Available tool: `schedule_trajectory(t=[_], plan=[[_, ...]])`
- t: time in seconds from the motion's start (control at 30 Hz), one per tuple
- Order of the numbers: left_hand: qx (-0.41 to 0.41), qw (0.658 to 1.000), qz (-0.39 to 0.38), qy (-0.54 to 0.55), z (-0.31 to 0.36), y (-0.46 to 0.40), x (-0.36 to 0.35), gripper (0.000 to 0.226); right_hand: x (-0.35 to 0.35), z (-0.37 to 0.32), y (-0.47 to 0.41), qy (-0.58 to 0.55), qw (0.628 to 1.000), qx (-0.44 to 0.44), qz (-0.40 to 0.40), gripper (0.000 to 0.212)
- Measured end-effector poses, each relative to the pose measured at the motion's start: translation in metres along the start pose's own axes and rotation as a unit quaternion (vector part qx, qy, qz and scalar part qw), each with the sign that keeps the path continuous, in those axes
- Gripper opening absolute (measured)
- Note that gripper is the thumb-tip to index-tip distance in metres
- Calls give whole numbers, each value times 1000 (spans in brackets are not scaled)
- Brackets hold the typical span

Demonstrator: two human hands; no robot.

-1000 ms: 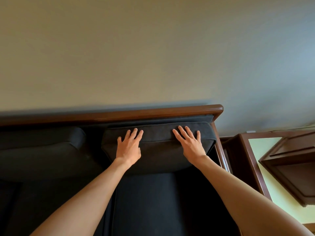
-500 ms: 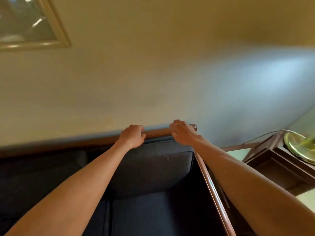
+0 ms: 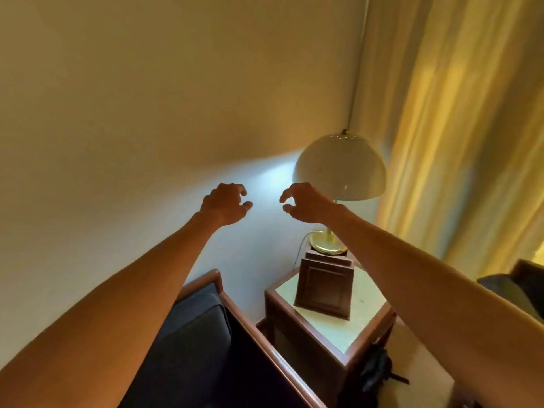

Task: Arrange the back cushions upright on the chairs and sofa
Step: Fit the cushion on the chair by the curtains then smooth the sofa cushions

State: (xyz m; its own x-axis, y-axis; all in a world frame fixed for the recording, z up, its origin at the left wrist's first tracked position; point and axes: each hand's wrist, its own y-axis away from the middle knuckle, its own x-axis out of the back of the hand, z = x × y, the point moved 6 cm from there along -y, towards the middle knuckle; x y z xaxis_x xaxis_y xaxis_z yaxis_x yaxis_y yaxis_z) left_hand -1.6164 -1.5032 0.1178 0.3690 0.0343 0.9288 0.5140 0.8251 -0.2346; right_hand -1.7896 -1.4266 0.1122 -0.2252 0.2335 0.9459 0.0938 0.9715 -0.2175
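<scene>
I count my two hands, one lamp, one side table, one wooden box, one sofa, one curtain, and one dark chair.

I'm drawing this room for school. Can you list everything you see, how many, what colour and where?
Sofa: one, dark cushions with a brown wood frame, bottom left by the wall.
Side table: one, brown with a pale top, right of the sofa.
Wooden box: one, brown, on the side table.
Lamp: one, cream shade and gold base, on the wooden box.
Curtain: one, yellow, right side.
Chair: one, dark, far right edge, partly hidden.
Wall: cream, behind everything.
Left hand: fingers loosely curled, holding nothing.
Right hand: same, in front of the lamp.
</scene>
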Motion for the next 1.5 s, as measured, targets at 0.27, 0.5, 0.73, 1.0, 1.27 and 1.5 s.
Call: schedule_trajectory(t=[0.27, 0.5, 0.73, 1.0, 1.27, 1.5], plan=[[-199, 977, -64, 38, 327, -14, -91, 43, 125, 258, 208, 55, 976, -205, 42, 27], [-326, 933, -126, 88, 599, 28, -196, 46, 185, 455, 406, 85, 924, -371, 44, 24], [-378, 907, -158, 93, 726, 42, -273, 47, 182, 556, 487, 37, 900, -430, 56, 21], [-290, 929, -209, 91, 727, -26, -392, 44, 97, 654, 432, -32, 912, -408, 4, 25], [-174, 936, -298, 64, 665, -74, -538, 47, -26, 722, 354, -55, 918, -382, -94, 35], [-90, 920, -378, 46, 627, -49, -627, 100, -100, 756, 331, -49, 927, -300, -220, 78]])
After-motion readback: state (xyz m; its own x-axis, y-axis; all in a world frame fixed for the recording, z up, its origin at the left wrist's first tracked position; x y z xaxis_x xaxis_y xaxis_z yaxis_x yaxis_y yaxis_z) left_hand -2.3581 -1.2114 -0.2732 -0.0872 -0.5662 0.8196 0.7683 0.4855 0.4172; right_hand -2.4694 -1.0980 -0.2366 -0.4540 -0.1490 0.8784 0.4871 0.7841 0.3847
